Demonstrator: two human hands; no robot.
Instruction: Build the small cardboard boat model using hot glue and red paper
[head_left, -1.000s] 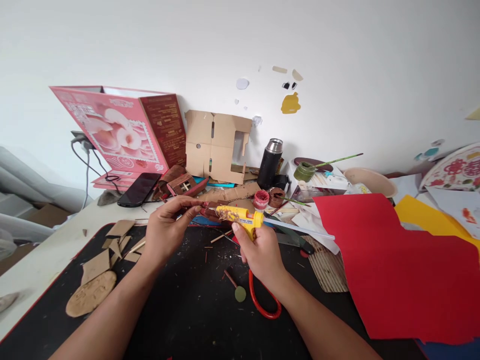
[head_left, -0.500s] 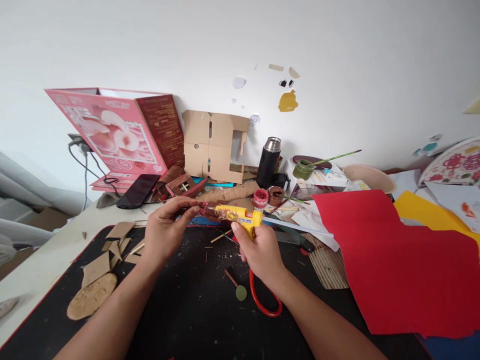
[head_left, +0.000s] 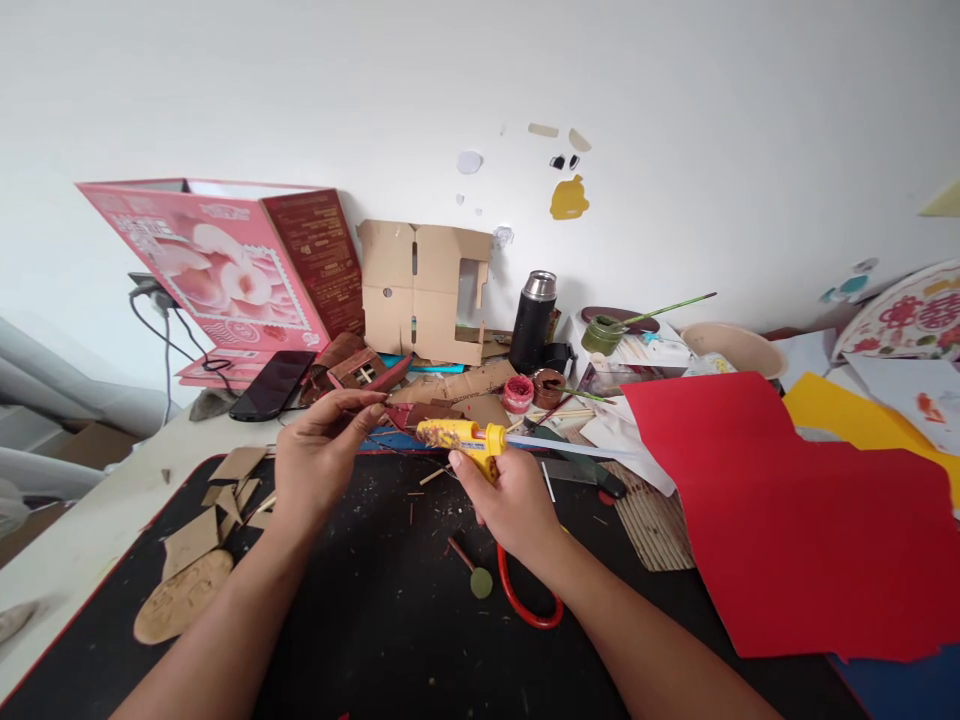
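My right hand [head_left: 517,500] is wrapped round the handle of a yellow hot glue gun [head_left: 457,437], its nozzle end pointing left. A long translucent glue stick [head_left: 562,446] juts from the gun's back end. To the left, my left hand [head_left: 322,450] is closed in a pinch; what its fingertips hold is too small and hidden to name. Just behind the fingertips and the gun lie reddish-brown painted pieces [head_left: 409,414]. A small brown model house [head_left: 364,370] with a window stands beyond my left hand.
Cardboard scraps [head_left: 193,538] lie left on the black mat [head_left: 360,620]. Red scissor-like handle [head_left: 536,622] and a green disc on a stick [head_left: 481,582] are near my right wrist. Paint jars [head_left: 518,394], a black flask [head_left: 531,325] and red sheet [head_left: 795,520] stand or lie beyond and right.
Both hands have shifted slightly left in view, and the glue gun sits a little lower. My left hand remains pinched and my right hand keeps its grip. The whole view has also shifted slightly.
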